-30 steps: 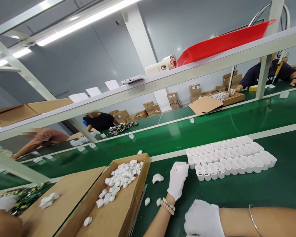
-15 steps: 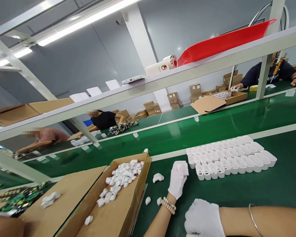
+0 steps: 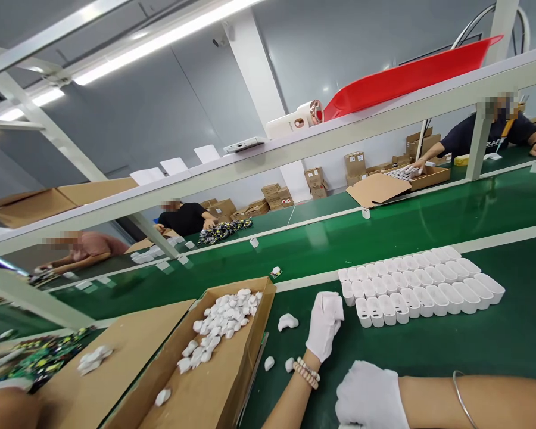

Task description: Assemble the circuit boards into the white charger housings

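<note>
At nine o'clock from the left hand lies a cardboard tray of white plastic pieces, with a curved white piece closer in; small, low movements would, I judge, suit this crowded green bench best. The left hand curls towards one o'clock, and the right hand, at its five o'clock, bends knuckles-first towards nine, though I cannot tell whether either's fingertips meet or clasp anything. Between two and three o'clock, just beside the left hand, stand open-topped oval white cups in rows.
</note>
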Tool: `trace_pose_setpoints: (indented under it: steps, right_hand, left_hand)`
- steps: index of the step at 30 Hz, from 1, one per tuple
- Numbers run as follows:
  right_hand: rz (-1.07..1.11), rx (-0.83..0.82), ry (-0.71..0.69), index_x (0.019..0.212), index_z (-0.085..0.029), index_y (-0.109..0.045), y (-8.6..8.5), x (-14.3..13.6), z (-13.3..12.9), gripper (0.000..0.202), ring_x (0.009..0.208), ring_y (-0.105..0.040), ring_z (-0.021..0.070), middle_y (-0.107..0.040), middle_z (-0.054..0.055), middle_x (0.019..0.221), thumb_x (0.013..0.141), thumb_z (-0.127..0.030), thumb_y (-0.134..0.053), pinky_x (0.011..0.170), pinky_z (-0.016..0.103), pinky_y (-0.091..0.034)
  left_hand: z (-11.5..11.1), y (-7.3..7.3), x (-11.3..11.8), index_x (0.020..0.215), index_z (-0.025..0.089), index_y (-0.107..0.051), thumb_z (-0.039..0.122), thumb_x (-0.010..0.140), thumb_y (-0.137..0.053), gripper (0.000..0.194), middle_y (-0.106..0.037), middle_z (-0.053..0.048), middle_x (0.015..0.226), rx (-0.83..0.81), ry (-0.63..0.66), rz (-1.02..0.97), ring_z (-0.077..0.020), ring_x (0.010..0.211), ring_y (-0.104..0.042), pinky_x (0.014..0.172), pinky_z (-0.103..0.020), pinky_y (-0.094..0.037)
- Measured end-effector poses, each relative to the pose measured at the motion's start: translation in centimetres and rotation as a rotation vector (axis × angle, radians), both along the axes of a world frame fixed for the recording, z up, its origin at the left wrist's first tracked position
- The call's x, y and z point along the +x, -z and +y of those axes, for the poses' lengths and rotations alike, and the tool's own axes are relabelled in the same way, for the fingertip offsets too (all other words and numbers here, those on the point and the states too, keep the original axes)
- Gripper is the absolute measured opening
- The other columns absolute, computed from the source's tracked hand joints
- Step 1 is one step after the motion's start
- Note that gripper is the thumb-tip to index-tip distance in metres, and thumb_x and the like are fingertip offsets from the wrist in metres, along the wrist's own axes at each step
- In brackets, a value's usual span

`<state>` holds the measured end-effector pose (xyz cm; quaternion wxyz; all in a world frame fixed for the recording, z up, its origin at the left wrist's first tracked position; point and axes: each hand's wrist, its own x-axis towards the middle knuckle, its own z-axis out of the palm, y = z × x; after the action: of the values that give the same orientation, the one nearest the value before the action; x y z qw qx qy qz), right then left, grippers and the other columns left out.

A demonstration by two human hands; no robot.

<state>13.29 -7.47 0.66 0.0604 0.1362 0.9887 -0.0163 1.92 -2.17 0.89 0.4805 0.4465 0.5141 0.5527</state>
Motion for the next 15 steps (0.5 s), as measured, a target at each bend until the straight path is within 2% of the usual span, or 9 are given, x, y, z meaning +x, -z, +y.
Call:
trace_pose_setpoints:
  steps: [5,10,15]
  right_hand:
    - [-0.016,-0.033,0.002,0.069,-0.021,-0.068,0.6,0.0,0.1,0.027,0.054,-0.067,0.0204,-0.073,0.003,0.072,0.087,-0.04,-0.057,0.036,0.03,-0.021]
    - [0.02,-0.045,0.005,0.067,-0.021,-0.068,1.4,-0.2,0.3,0.024,0.051,-0.065,0.0219,-0.072,0.003,0.068,0.083,-0.038,-0.061,0.036,0.029,-0.023]
    - [-0.009,-0.053,0.008,0.068,-0.021,-0.068,1.2,-0.3,0.3,0.026,0.051,-0.065,0.0212,-0.073,0.003,0.069,0.084,-0.039,-0.06,0.036,0.029,-0.021]
  left_hand:
    - [-0.1,-0.4,0.3,0.12,0.016,-0.06,0.034,0.094,-0.06,0.031,-0.063,-0.008,0.117,-0.041,0.012,-0.053,-0.0202,0.096,-0.065,0.08,-0.039,-0.058]
    - [-0.3,-0.9,0.2,0.121,0.017,-0.059,0.034,0.094,-0.059,0.032,-0.063,-0.009,0.12,-0.072,0.036,-0.099,-0.021,0.099,-0.065,0.083,-0.041,-0.057]
    - [-0.5,-1.0,0.1,0.12,0.016,-0.059,0.033,0.094,-0.06,0.031,-0.064,-0.008,0.115,-0.098,0.049,-0.132,-0.0194,0.093,-0.065,0.078,-0.038,-0.058]
